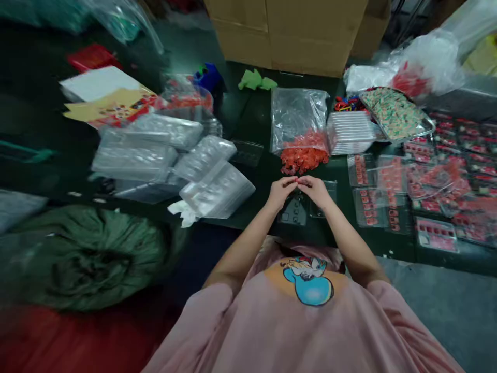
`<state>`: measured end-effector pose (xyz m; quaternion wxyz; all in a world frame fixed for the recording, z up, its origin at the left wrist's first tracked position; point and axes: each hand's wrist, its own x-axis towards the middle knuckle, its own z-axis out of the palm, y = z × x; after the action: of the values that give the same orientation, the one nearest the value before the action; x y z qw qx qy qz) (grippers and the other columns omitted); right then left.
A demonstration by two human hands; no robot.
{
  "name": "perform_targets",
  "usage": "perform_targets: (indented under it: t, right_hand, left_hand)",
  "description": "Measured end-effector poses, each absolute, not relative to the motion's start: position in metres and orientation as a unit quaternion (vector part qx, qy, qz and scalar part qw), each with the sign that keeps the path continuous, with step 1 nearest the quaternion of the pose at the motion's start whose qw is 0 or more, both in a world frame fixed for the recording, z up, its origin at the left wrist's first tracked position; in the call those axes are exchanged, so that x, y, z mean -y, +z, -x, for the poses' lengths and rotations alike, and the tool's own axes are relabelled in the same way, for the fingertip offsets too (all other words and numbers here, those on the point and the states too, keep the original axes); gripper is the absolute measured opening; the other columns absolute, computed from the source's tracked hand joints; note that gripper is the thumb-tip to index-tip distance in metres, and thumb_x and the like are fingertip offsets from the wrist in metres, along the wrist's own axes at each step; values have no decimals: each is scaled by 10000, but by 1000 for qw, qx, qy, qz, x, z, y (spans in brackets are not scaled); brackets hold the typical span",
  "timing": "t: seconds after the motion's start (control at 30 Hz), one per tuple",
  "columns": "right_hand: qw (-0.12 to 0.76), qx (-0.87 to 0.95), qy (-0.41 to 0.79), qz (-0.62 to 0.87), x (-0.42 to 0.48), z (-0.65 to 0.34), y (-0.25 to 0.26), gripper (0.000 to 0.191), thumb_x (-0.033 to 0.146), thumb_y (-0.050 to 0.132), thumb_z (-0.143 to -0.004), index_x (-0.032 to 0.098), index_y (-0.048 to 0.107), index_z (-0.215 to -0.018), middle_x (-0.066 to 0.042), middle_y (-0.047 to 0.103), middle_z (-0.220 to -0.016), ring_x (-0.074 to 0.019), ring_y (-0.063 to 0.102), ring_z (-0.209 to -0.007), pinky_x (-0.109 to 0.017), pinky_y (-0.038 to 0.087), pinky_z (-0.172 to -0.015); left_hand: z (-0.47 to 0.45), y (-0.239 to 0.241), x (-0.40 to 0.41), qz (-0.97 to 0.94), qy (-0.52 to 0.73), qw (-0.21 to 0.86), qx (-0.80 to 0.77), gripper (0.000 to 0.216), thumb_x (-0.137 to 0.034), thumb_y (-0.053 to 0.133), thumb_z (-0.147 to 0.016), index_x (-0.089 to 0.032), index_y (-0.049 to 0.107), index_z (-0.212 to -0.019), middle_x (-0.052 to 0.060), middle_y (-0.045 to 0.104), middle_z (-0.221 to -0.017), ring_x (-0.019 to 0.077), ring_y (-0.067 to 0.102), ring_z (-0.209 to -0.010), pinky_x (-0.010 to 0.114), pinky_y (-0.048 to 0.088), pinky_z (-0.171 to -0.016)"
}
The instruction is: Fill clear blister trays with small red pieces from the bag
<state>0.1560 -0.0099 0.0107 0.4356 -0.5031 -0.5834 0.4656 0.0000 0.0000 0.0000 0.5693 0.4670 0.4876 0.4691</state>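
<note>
At the bottom of the frame is the person's pink shirt (279, 331), with a cartoon figure in blue, white and red printed on the chest. A gathered green sack (89, 259) fills the lower left, above red cloth (77, 344).

Above the shirt, near the centre, the left hand (282, 191) and right hand (314, 190) meet over the dark counter (248, 116). Their fingertips are together at a small red piece (297, 180); how far each grip is closed on it, and which hand bears it, I cannot tell. Just below the hands lies a clear tray (293, 213) with moulded shapes, beside another, partly covered by the right hand.

Right of centre, clear trays with rows of red pieces (370, 207) lie flat; more filled packs crowd the right edge, too blurred for any print to be read. Left of the hands are stacked clear trays (219, 189).

Just beyond the fingertips, a heap of red pieces (304, 160) spills from the mouth of a clear bag (298, 111). Right of the bag stand nested ridged trays (351, 133), near a tray of pale green and orange bits (404, 114). In the upper left, a yellow and red printed sheet (112, 106) has markings too blurred to read. At the top centre stands a brown cardboard box (287, 36).
</note>
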Motion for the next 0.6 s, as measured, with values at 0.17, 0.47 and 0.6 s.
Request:
perform_targets:
  t: [0.17,0.47,0.6]
  right_hand:
    - [452,546,524,472,12,-157,12,197,348,698,-712,187,627,-802,6,648,-765,-136,592,-721,-296,448,-741]
    - [441,385,702,406,9,-138,39,366,274,812,-576,206,532,-803,83,533,-695,-63,490,-628,-191,371,-592]
    - [431,334,728,416,12,-139,46,388,294,821,-579,213,501,-784,88,513,-673,-49,443,-575,-171,284,-499]
  left_hand:
    - [5,3,4,-485,467,571,-471,291,-306,779,-656,-153,758,-903,62,733,-909,197,649,-857,335,485,-842]
    - [13,8,8,-404,518,655,-374,239,-226,800,-615,-170,662,-801,-14,637,-791,103,578,-749,249,453,-776]
    - [11,15,8,-400,523,654,-373,258,-227,808,-608,-164,622,-774,-9,625,-790,106,573,-760,248,447,-778]
